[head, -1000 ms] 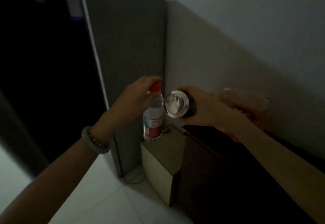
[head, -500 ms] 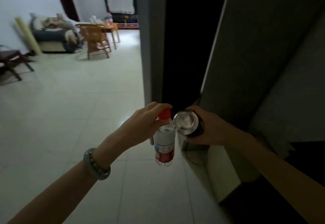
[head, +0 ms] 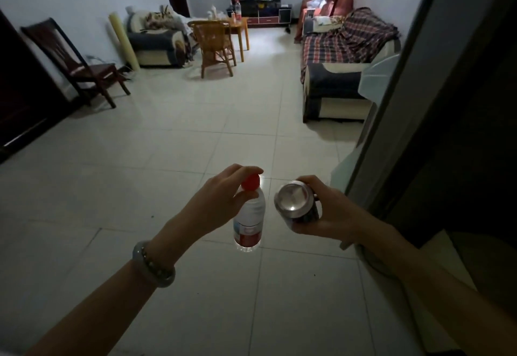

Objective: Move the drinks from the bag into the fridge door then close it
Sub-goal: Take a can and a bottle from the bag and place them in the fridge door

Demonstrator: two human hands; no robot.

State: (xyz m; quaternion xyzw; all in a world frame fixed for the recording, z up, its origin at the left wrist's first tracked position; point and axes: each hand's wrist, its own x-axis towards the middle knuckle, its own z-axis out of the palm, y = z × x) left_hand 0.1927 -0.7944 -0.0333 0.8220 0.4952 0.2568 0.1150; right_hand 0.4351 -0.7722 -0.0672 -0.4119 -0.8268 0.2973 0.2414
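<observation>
My left hand [head: 215,202] pinches the red cap of a clear water bottle [head: 249,223] with a red and white label; the bottle hangs upright over the tiled floor. My right hand [head: 334,211] grips a dark drink can [head: 298,203] tilted so its silver top faces me. Bottle and can are side by side and a little apart. The dark fridge [head: 458,120] rises along the right edge, just right of my right hand. The bag is out of view.
A pale tiled floor [head: 167,160] stretches ahead. A sofa with a plaid blanket [head: 344,56] stands at the right, a dark wooden chair [head: 75,62] at the left, a wicker chair and orange table [head: 221,39] further back. A pale cabinet corner [head: 444,252] sits lower right.
The view has swung left, away from the fridge's side and the corner wall, out to the living room. Both hands keep hold of the bottle and the can, held out in front.
</observation>
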